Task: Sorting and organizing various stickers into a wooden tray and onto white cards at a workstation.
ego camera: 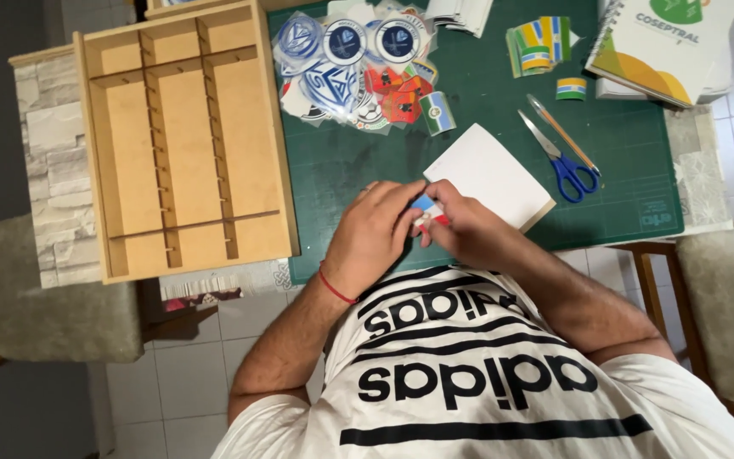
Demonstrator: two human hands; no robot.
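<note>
Green cutting mat (358,183) covers most of the surface, w/ white floor tiles showing below it. My two hands meet at the mat's near edge, about 6 o'clock from the middle.

What's done: lots of cut-out paper pieces (358,68) sit in a pile at 12 o'clock, round blue ones and red ones, some in clear bags. More striped pieces (539,44) lie at 1 o'clock, well apart from the pile. What's left: the wooden tray (184,140) at 9 o'clock has nothing in its slots that I can see, so I think the work is maybe halfway, not more. The white card (490,174) lies flat just beside my hands, at 1 o'clock from them, looks untouched.

Hands now: my left hand (375,234), w/ a red string on the wrist, is curled, fingers bent down onto a small red, white & blue paper piece (428,212). My right hand (469,234) pinches the same piece from the other side. Both grips are closed on it, thumbs tucked near each other. Forearms angle in from 7 and 5 o'clock, elbows out wide.

Blue-handled scissors (558,157) and a thin pencil (562,134) rest at 2 o'clock, nobody touching them. Notebook (656,42) sits far off at 1 o'clock.
</note>
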